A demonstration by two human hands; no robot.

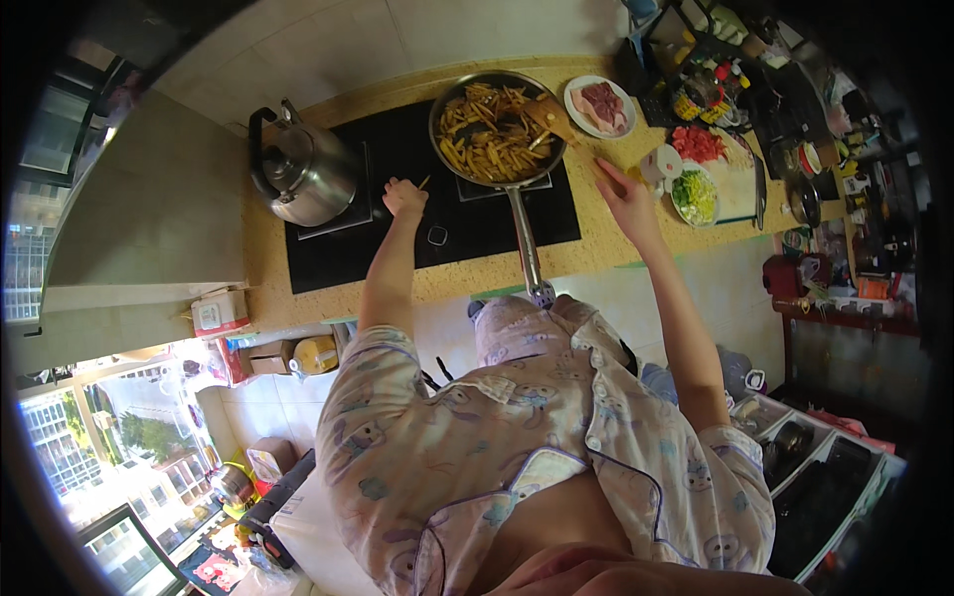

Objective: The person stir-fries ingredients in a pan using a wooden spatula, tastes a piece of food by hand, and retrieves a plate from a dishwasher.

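My left hand is over the black cooktop, between the kettle and the pan. At its fingertips is a thin yellow strip of food, like those in the frying pan. Browned strips, probably potato, fill much of the pan. A wooden spatula lies in it, its handle over the right rim. My right hand hovers above the counter right of the pan, fingers pointing towards the handle. Whether they touch the handle cannot be made out. The pan's metal handle points towards me.
A steel kettle stands on the cooktop's left side. Right of the pan are a plate of raw meat, a white cup, a bowl of chopped greens and diced red food on a cutting board.
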